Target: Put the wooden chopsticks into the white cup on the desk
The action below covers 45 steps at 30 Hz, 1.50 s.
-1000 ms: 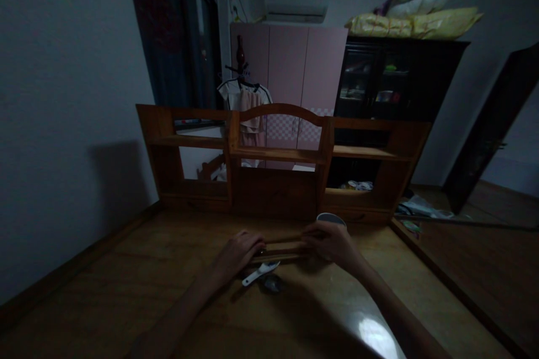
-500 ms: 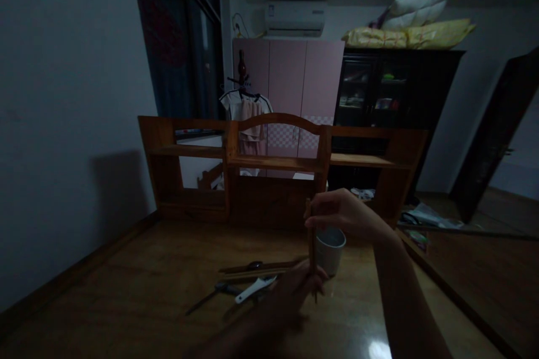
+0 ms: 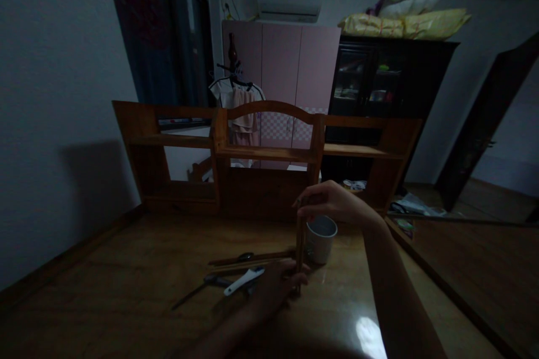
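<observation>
Thin wooden chopsticks (image 3: 300, 241) stand upright just above the tabletop, between my two hands. My right hand (image 3: 334, 202) pinches them near the top end. Around their lower part, the fingers of my left hand (image 3: 275, 286) are curled; how many sticks there are I cannot make out. Right behind them is a pale grey cup (image 3: 322, 242), upright, with a round open mouth. To the left lie a white-handled utensil (image 3: 242, 282), a dark thin utensil (image 3: 189, 296) and more long wooden sticks (image 3: 236, 270), partly covered by my left hand.
The glossy wooden table (image 3: 138, 269) carries a low wooden shelf unit (image 3: 269, 152) along its back edge. A wall (image 3: 46, 190) borders it on the left. Beyond stand a pink wardrobe (image 3: 280, 61) and a dark cabinet (image 3: 415, 84). The room is dim.
The view has shifted slightly, so everything sits a bit further left and up. Both hands still hold the chopsticks upright; the right fingers now cover their top end more.
</observation>
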{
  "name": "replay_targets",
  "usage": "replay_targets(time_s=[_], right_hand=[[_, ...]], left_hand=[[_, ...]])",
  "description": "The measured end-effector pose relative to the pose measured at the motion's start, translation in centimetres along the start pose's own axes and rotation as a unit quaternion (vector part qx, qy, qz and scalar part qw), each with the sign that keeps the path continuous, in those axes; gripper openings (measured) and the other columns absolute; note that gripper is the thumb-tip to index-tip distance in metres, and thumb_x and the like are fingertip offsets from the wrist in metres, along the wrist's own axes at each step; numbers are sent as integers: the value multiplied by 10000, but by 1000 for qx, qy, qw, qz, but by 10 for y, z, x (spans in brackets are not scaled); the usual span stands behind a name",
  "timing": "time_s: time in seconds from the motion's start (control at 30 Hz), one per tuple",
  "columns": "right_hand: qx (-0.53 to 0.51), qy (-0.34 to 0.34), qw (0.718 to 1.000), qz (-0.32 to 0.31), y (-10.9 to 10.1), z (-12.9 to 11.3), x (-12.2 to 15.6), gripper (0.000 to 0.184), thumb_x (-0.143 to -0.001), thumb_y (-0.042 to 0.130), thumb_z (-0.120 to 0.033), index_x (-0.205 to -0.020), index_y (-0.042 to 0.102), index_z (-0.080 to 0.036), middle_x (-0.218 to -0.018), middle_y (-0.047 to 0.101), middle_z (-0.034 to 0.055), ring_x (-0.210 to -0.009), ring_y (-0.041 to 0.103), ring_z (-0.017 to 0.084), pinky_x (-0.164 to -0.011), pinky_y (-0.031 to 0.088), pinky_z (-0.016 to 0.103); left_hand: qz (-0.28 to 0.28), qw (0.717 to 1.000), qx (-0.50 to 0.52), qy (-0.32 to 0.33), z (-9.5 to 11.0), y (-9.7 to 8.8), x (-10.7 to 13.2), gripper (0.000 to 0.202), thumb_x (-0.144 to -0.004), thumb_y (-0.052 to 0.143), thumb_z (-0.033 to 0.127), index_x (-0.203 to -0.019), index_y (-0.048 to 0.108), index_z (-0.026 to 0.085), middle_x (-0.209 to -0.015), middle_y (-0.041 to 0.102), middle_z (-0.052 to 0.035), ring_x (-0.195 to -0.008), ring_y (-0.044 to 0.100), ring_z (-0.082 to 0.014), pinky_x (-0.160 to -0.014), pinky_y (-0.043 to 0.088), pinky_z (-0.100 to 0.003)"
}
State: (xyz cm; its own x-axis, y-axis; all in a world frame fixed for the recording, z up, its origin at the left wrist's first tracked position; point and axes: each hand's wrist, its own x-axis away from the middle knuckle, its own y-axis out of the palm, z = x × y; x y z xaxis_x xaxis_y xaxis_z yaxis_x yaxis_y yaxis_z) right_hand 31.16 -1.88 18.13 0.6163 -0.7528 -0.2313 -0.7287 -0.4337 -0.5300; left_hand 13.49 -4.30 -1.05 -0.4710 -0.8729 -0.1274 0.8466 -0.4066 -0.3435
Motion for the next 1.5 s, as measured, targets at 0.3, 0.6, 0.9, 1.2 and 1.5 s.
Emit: replay_targets(time_s=[0.3,0.6,0.9,1.2,1.5], right_hand=[[24,10,999,-27,-4,1,2,259,-770,720,-377,-895,707,-150,-723,679,20,-627,633,125,-551,497,194],[89,47,995,-27,-3,7,4,207,-808,671,-345,-862,710,-149,-686,694,29,-628,653,142,-526,476,191],[77,51,995,-38,-1,1,7,170,-816,658,-298,-879,707,-148,-705,701,18,-641,661,134,-536,473,173],[74,50,995,-46,-1,4,5,178,-809,669,-315,-871,708,-153,-724,700,24,-650,657,135,-551,486,183],[115,48,991,-48,0,0,6,253,-789,684,-398,-843,711,-152,-706,704,30,-657,664,153,-554,483,201]], left_hand=[[-16,1000,8,-4,-5,2,0,352,-837,521,459,-854,711,164,-953,694,-48,-705,644,-150,-618,452,-223],[-31,999,32,-20,3,2,3,279,-830,512,368,-871,669,141,-764,648,-26,-595,587,-125,-542,419,-207],[-24,999,34,-21,7,3,5,290,-803,523,286,-1010,667,144,-764,620,-14,-625,559,-129,-567,417,-222],[-6,1000,2,0,-1,5,3,301,-826,525,319,-1042,672,168,-846,662,-29,-634,591,-129,-566,437,-211],[112,988,18,101,27,-9,4,290,-877,526,407,-1042,671,217,-1050,685,-37,-962,626,-194,-851,470,-271]])
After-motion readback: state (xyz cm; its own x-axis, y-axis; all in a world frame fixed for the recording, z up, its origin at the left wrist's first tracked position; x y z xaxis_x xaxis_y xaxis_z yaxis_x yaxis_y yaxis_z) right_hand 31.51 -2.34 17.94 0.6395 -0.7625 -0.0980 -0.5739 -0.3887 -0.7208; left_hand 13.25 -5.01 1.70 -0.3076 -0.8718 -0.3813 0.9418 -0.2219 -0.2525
